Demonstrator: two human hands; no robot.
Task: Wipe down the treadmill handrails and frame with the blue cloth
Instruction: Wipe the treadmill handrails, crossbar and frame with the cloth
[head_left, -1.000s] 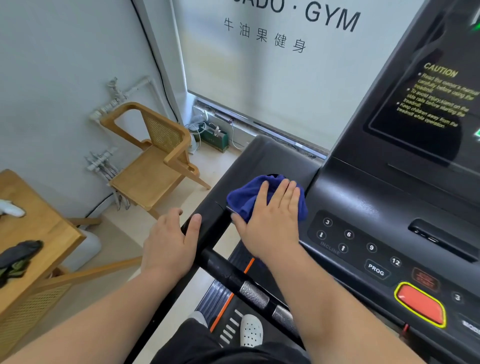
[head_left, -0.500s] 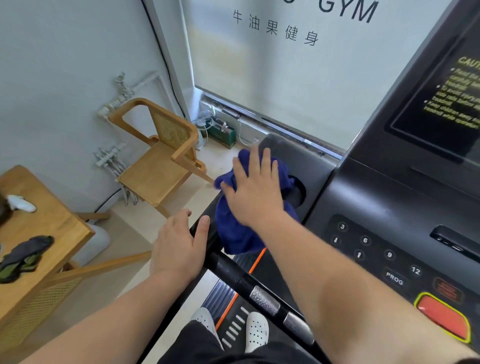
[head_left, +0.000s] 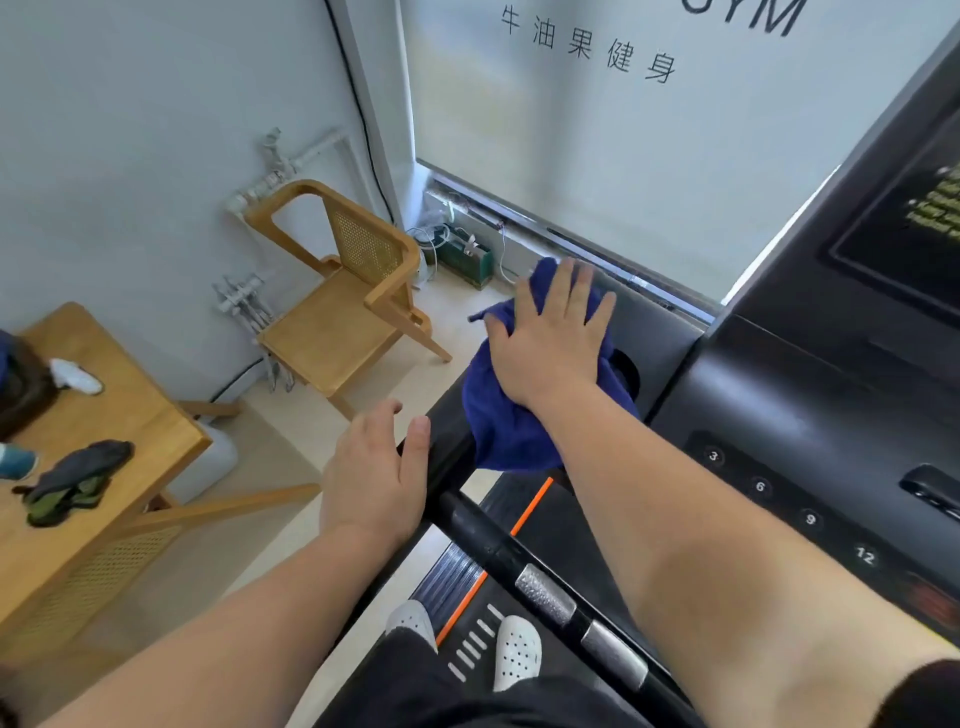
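The right hand lies flat on the cloth, fingers straight and spread, pressing it onto the treadmill frame; most of the cloth bunches out from under the palm toward 7 o'clock. At 8 o'clock from it, the left hand rests relaxed on the handrail, holding nothing

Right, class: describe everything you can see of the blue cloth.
The blue cloth is dark blue, soft and towel-like, crumpled. It lies over the treadmill's frame beside a round recess, its lower part hanging off the edge, one corner poking out leftward. The right hand presses flat on it, fingers spread.
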